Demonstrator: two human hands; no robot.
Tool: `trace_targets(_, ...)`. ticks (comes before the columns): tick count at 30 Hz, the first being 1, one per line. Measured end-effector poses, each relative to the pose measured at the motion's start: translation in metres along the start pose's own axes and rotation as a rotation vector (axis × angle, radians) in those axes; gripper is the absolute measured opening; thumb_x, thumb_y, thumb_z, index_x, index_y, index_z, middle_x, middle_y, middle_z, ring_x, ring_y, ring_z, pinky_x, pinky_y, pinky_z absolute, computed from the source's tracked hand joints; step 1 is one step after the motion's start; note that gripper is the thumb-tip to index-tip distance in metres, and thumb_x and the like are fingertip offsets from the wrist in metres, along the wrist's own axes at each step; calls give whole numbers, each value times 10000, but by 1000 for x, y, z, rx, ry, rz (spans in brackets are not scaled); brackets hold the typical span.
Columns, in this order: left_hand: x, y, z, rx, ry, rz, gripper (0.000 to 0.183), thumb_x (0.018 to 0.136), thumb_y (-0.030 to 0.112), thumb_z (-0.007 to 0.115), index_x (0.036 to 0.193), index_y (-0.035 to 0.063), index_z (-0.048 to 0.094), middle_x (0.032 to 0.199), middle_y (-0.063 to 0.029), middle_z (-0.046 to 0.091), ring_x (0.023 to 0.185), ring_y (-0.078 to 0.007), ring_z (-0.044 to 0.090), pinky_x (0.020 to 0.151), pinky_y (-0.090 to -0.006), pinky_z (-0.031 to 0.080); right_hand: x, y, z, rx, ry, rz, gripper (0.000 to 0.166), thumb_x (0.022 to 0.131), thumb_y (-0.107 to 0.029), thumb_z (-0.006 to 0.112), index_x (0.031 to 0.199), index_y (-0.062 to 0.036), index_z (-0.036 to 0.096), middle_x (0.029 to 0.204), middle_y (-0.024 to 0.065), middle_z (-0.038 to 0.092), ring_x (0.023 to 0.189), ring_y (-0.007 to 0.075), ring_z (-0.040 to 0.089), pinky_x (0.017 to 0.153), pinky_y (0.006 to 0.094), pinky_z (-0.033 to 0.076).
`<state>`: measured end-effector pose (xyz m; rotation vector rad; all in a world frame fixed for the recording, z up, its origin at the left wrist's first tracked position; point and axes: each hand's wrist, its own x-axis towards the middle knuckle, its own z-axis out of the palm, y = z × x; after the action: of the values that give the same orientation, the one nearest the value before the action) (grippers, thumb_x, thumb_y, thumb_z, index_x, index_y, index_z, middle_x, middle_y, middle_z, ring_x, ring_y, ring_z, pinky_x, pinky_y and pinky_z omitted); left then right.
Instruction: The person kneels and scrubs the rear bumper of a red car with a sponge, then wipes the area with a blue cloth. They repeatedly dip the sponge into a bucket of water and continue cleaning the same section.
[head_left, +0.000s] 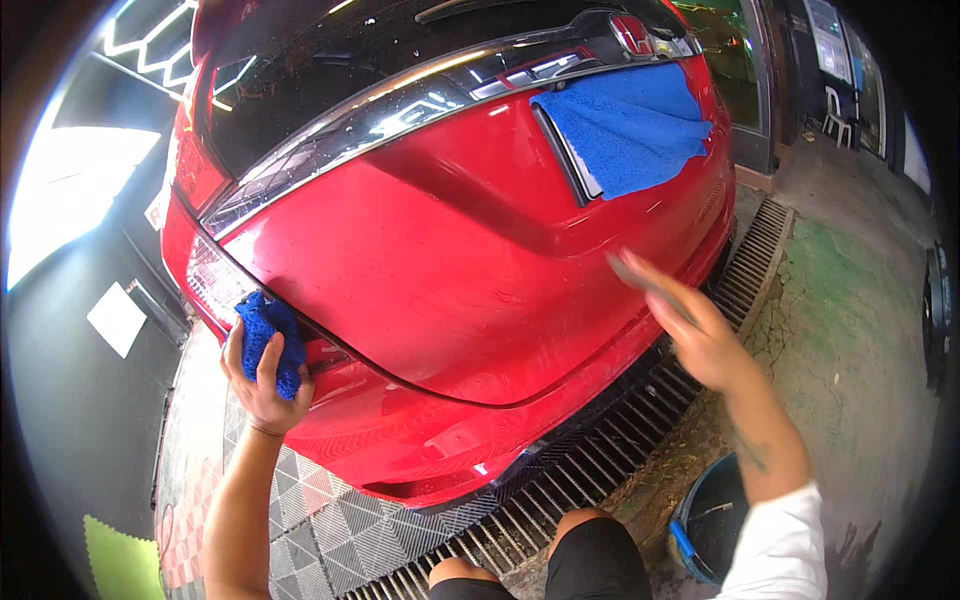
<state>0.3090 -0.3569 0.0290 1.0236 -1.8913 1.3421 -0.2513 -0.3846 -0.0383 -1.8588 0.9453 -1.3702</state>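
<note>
My left hand grips a bunched dark-blue microfiber cloth against the rear corner of a red car, just below the tail light. Its fingers wrap the cloth from below. My right hand, blurred, holds a thin, flat, dark object in front of the lower right part of the red tailgate. What that object is cannot be made out, nor whether it touches the paint. A lighter blue towel drapes over the plate area, and a dark-edged plate frame shows beside it.
A metal drain grate runs under the rear bumper. By my right knee stands a dark bucket with a blue handle grip. Interlocking floor tiles lie at left. A white plastic chair stands far right.
</note>
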Motion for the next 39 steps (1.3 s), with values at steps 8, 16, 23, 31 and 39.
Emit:
trace_targets(8,0,0,1,-19,10,4,739,682,174,816,1400,183,639,1547,-360,450,1375,-525,491,1104,-655,405,85,41,87,-814,212,-501,818,872,-65,691,1642,-118,422,1659,136,479,1543,389,417,1221,565,340)
trace_targets(16,2,2,1,-12,23,15,751,673,165,821,1401,168,634,1524,-383,469,1387,-521,494,1094,-650,399,157,2,129,-749,386,-765,641,1095,-407,562,1594,-21,448,1657,190,467,1572,372,378,1277,567,266)
trace_targets(23,1,-1,1,-34,4,9,748,667,173,828,1391,170,637,1530,-372,466,1381,-519,492,1085,-652,411,119,26,99,-899,273,-616,666,1082,-385,575,1631,-48,404,1711,159,394,1591,360,349,1297,564,218)
trace_targets(31,4,-1,0,-24,2,18,745,649,201,839,1371,198,656,1556,-352,441,1367,-502,500,1099,-655,400,176,-34,133,-833,301,-808,669,1082,-344,582,1625,-9,381,1705,200,380,1577,370,371,1292,538,258)
trace_targets(39,6,3,-6,-33,-27,22,728,668,153,810,1377,140,648,1536,-399,446,1370,-551,488,1103,-649,411,174,-33,121,-725,198,-907,612,1088,-340,576,1607,-48,435,1666,170,448,1557,330,416,1302,539,250)
